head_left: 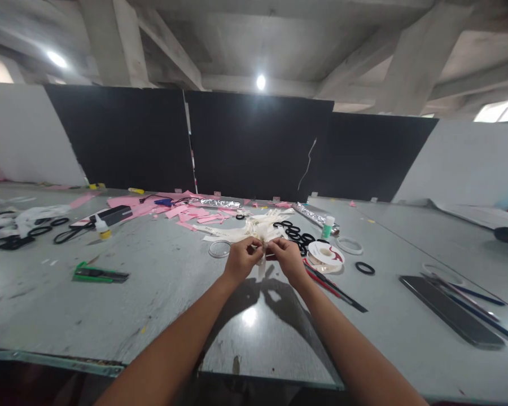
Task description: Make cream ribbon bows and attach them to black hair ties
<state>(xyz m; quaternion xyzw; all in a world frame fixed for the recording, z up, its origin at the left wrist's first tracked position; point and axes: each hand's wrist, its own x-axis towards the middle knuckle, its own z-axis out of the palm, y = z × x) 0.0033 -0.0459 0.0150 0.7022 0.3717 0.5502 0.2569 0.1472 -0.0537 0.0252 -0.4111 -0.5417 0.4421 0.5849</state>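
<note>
Both hands meet over the middle of the table, pinching a cream ribbon point(261, 260) between them. My left hand point(242, 260) has thumb and forefinger pressed together on its left side. From the right, my right hand point(287, 258) grips it the same way. A loose tail of the ribbon hangs below the fingertips. Just behind lies a pile of cream ribbon strips point(226, 232), some with printed lettering. Right of my right hand are a white ribbon spool point(327, 254) and a red utility knife point(328, 282). Exactly how the ribbon is folded cannot be made out.
Black hair ties point(294, 232), a glue stick point(327, 226) and a foil roll point(315, 217) lie at the back right. A green utility knife point(97, 274) and glue bottle point(102, 228) are left; pink scraps point(186, 213) lie behind. A dark phone-like slab point(451, 311) lies right.
</note>
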